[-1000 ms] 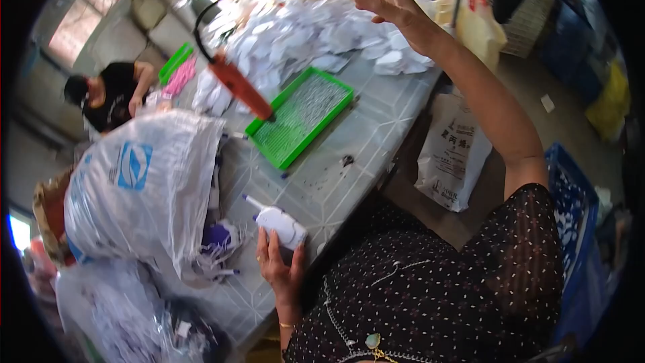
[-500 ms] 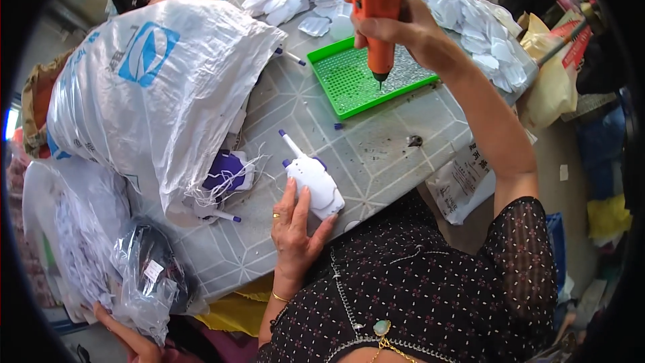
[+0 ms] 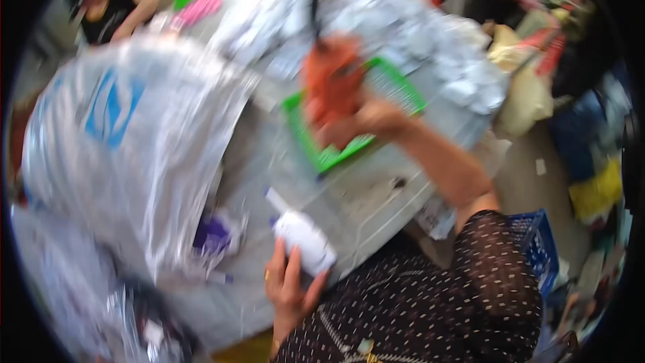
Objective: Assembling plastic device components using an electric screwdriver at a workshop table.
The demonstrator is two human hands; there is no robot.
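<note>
My right hand (image 3: pixel 379 118) is closed around an orange electric screwdriver (image 3: pixel 332 74), held above the green tray (image 3: pixel 406 83). A dark cord rises from the tool; its tip is lost in blur and behind my hand. My left hand (image 3: pixel 289 288) steadies a white plastic casing (image 3: pixel 306 240) near the table's front edge, fingers along its left side and thumb at its near end. A thin white stem points away from the casing at its far end. To its left, a white and purple piece (image 3: pixel 215 234) shows at the mouth of a large white sack (image 3: pixel 161 181).
Many white pieces (image 3: pixel 430 27) are heaped across the back of the table. Dark specks and a small dark lump (image 3: pixel 398 183) dot the grey tabletop (image 3: pixel 356 212). Clear bags lie at the lower left. Across the table sits another person (image 3: pixel 121 7). A blue crate (image 3: pixel 537 249) stands right.
The whole view has shifted and blurred. My right hand has lowered the electric screwdriver and shifted it left over the tray. My left hand stays on the casing.
</note>
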